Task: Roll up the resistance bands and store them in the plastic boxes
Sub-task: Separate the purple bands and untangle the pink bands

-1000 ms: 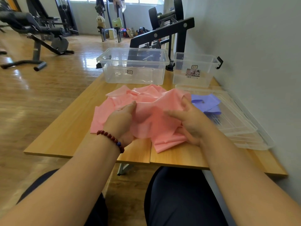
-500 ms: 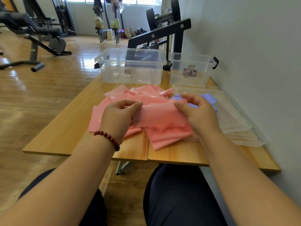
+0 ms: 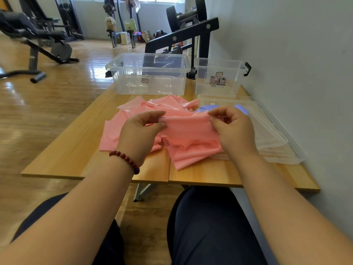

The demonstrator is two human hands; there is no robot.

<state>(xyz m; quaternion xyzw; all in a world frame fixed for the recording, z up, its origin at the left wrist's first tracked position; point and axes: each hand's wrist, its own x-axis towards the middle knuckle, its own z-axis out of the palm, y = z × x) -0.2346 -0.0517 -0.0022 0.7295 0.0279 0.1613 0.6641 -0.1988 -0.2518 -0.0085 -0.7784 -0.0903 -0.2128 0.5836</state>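
On the wooden table (image 3: 76, 150), near its front edge, a pink resistance band (image 3: 187, 134) lies in a loose, crumpled heap that spreads from the left half of the tabletop to the middle, and one fold reaches almost to the front edge. The left hand (image 3: 139, 134) pinches the upper edge of this band between thumb and curled fingers (image 3: 152, 113). The right hand (image 3: 235, 131) pinches the same edge further to the right in the same manner. The short span of band between the two hands is raised off the heap and held fairly flat, while the rest of the band hangs down and rests on the table. A bracelet (image 3: 125, 159) of dark red beads sits on the left wrist. A purple band (image 3: 210, 107) lies just behind the right hand, partly hidden by it and by the pink band, and rests on a stack of clear plastic lids (image 3: 277, 142). These lids lie flat along the right side of the table, close to the wall (image 3: 286, 54). At the far edge of the table stand two clear plastic boxes, both without lids. The large box (image 3: 149, 73) stands to the left, and the small box (image 3: 217, 79) stands just beside it to the right, with a black latch (image 3: 247, 68) on its right end. Neither box shows a band inside. Beyond the table, a black weight rack (image 3: 183, 33) stands next to the wall, and a weight bench (image 3: 34, 35) stands on the wooden floor (image 3: 57, 96) at the far left.
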